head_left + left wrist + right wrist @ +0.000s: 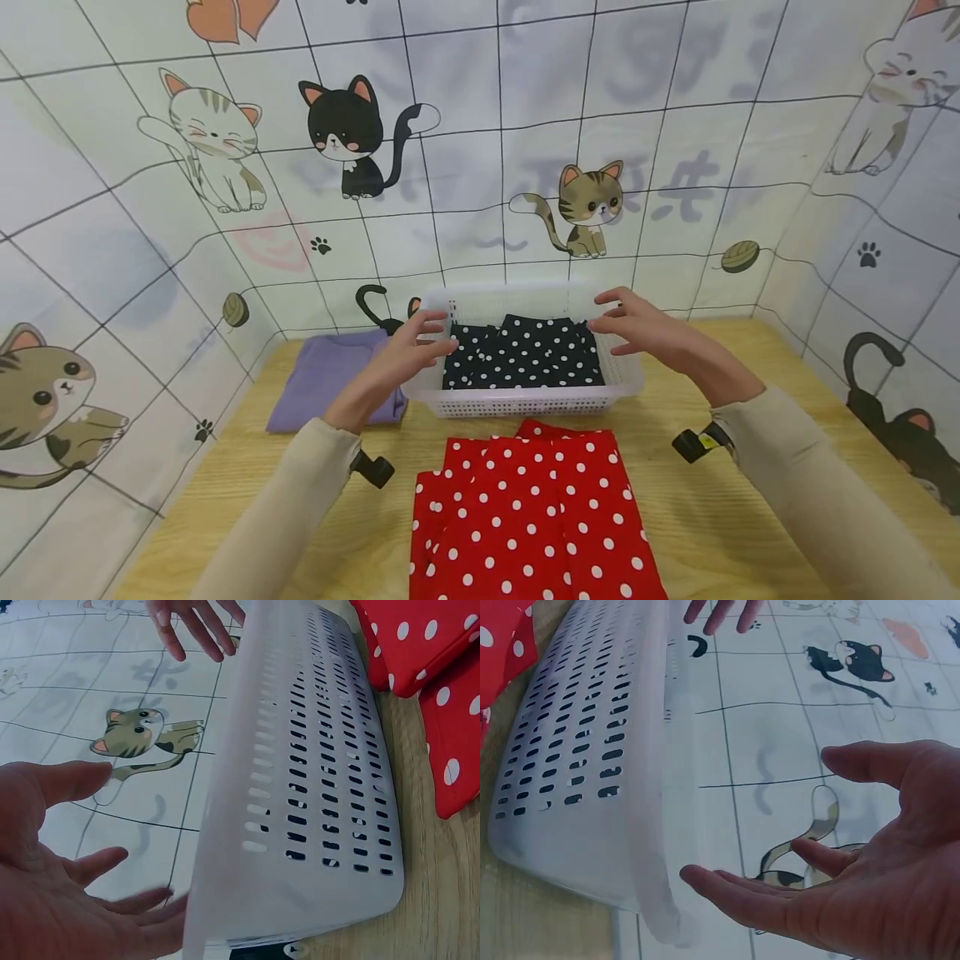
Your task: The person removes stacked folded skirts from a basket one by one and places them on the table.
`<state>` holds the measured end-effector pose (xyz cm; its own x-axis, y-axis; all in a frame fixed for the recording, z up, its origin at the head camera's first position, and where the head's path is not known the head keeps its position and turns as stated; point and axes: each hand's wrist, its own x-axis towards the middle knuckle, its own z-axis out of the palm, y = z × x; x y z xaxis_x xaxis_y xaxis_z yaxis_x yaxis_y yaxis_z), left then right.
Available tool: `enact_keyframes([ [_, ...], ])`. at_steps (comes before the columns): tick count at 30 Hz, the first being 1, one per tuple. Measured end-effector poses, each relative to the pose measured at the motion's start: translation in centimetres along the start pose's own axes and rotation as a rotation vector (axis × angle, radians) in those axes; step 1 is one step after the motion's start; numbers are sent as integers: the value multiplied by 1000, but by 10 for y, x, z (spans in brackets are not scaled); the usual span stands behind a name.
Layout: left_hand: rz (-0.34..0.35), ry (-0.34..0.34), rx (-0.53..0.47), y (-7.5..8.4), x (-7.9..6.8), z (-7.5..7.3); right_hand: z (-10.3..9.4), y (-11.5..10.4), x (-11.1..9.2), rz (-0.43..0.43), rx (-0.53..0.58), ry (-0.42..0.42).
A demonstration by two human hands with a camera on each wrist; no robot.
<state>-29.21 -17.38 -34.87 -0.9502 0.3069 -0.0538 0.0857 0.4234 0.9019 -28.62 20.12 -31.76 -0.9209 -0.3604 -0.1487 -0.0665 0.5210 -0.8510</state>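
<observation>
A white perforated plastic basket (525, 406) stands against the back wall. Inside it lies black cloth with white dots (528, 354). My left hand (401, 358) hovers by the basket's left end, fingers spread and loosely bent, holding nothing. Over the right end is my right hand (648, 333), its fingers also apart with nothing in them. Both wrist views show the basket's side close to the fingers; whether any fingertip touches the rim I cannot tell. Nearer to me, red cloth with white dots (525, 517) lies folded in overlapping layers on the table.
A folded purple cloth (315, 379) lies left of the basket, partly behind my left hand. The wooden table (697, 517) is bounded at the back and sides by walls covered in cat-patterned sheeting (465, 200).
</observation>
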Motion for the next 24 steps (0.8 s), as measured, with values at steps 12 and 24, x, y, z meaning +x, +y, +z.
enact_keyframes([
  [12, -305, -29, -67, -5, 49, 22, 4, 10, 41, 239, 208, -71],
  [24, -451, -50, -195, -18, 74, 30, 32, 21, 63, 310, 208, -12],
])
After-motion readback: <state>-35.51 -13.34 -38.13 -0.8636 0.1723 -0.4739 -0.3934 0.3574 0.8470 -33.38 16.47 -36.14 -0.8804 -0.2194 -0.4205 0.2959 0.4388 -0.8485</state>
